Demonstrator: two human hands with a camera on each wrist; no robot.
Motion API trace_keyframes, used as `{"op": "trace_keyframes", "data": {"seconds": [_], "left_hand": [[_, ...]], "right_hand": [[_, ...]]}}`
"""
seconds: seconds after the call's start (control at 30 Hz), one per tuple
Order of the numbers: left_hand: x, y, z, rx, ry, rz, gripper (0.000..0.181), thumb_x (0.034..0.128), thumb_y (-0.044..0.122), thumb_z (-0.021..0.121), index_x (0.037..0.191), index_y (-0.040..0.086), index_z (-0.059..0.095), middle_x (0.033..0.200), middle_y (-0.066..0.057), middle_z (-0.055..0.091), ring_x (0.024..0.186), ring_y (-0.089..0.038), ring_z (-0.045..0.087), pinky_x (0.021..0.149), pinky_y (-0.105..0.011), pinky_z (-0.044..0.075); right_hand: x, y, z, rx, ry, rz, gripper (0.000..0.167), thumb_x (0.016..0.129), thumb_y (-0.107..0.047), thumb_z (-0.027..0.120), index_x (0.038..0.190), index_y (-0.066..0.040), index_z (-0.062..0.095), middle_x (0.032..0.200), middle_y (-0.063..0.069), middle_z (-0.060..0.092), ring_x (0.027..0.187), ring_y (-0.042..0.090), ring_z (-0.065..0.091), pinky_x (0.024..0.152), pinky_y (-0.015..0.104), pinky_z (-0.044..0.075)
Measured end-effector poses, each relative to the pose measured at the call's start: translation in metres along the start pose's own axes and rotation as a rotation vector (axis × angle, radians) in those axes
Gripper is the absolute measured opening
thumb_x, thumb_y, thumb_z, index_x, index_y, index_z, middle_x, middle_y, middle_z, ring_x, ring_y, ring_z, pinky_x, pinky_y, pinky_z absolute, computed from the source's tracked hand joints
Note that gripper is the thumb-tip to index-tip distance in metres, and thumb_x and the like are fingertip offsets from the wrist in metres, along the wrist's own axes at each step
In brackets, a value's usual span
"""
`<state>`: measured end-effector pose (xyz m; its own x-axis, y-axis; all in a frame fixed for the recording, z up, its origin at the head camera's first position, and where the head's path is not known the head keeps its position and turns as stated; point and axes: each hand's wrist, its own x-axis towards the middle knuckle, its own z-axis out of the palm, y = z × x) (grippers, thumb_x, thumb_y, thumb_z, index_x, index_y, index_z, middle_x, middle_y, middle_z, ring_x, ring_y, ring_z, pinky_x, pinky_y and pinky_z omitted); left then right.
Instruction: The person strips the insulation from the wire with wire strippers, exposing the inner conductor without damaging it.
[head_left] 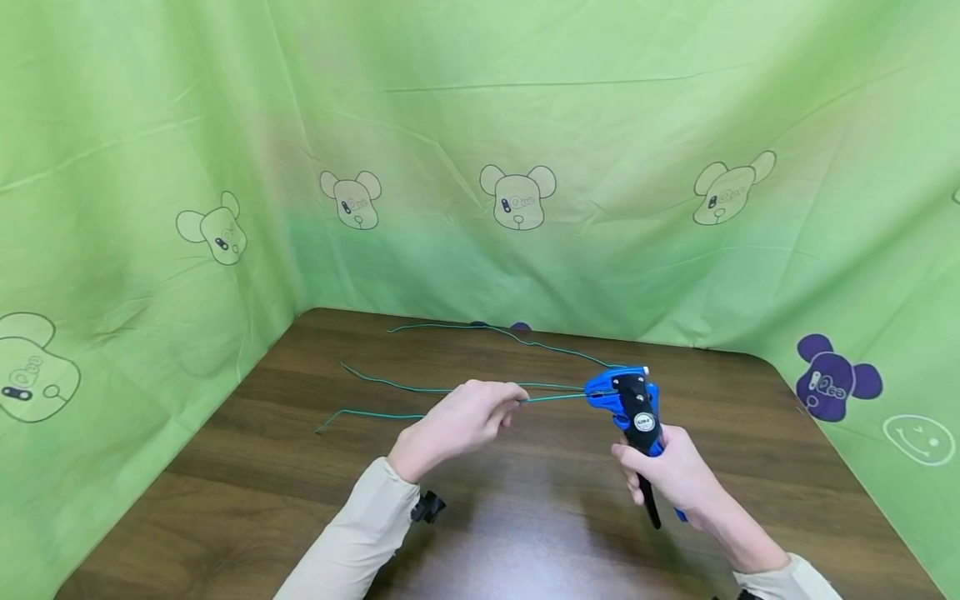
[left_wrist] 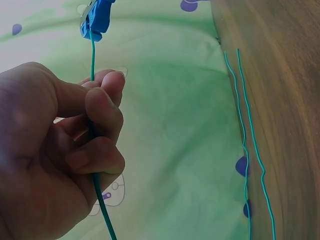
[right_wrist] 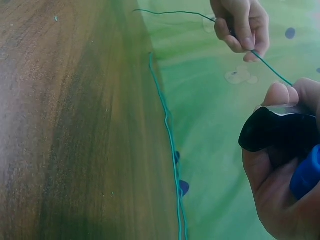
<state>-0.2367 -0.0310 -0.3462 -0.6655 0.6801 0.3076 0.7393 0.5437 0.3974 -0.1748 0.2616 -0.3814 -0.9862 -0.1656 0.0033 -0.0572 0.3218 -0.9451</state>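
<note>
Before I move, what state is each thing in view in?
Left hand: pinching the held green wire
Right hand: gripping the wire stripper
held green wire: straight between left hand and wire stripper
wire stripper: handles apart
two other green wires: lying loose, wavy
printed curtain: hanging, wrinkled

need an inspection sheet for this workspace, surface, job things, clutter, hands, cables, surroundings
Surface: brown wood-grain table, shiny near the front.
Job's things: blue-and-black tool, its nose meeting one green wire; two other green wires lie on the table, apart from the hands.
Clutter: one small green speck, too small to identify.
Hands: left hand holds the wire near the tool; right hand grips the tool's handles.
Cables: nothing seen besides those wires.
Surroundings: green sheet printed with cartoon animal heads.
</note>
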Motion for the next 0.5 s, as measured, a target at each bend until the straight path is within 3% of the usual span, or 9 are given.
{"op": "trace_keyframes", "data": {"seconds": [0.23, 0.5], "left_hand": [[-0.0004, -0.003, -0.0002, 0.016, 0.019, -0.016, 0.019, 0.103, 0.013, 0.049, 0.112, 0.014, 0.066, 0.077, 0.002, 0.066, 0.068, -0.004, 0.053, 0.075, -0.021, 0.047], [-0.002, -0.0053, -0.0004, 0.011, 0.031, -0.014, 0.02, 0.1032, 0.012, 0.048, 0.111, 0.015, 0.067, 0.079, 0.0, 0.067, 0.07, -0.005, 0.054, 0.077, -0.023, 0.049]], "right_hand": [[-0.0022, -0.002, -0.0057, 0.026, 0.039, 0.01, 0.013, 0.094, -0.01, 0.063, 0.09, -0.002, 0.054, 0.052, -0.002, 0.055, 0.041, 0.015, 0.058, 0.05, 0.039, 0.05], [-0.0019, -0.0005, -0.0085, 0.018, 0.042, 0.019, 0.015, 0.094, -0.013, 0.064, 0.093, -0.002, 0.054, 0.053, -0.002, 0.055, 0.042, 0.017, 0.059, 0.051, 0.039, 0.05]]}}
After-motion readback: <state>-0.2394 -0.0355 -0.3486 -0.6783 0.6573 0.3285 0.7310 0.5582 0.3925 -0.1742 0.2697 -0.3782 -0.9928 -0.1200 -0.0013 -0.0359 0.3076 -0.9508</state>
